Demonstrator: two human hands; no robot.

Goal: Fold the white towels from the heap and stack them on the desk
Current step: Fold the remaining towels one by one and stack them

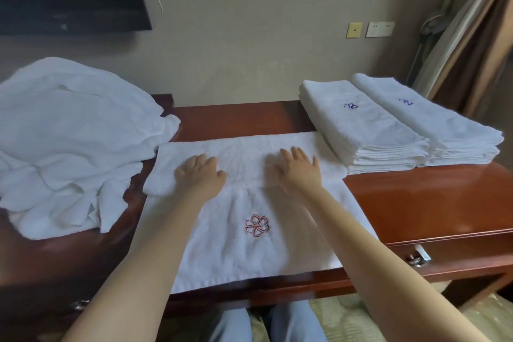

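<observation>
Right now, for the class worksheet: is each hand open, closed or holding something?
Left hand: open, pressing on the towel being folded.
Right hand: open, flat on the same towel.

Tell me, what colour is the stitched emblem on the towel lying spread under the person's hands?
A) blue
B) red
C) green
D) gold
B: the emblem on the spread towel is red, whereas the left folded stack and the right folded stack carry blue ones.
</observation>
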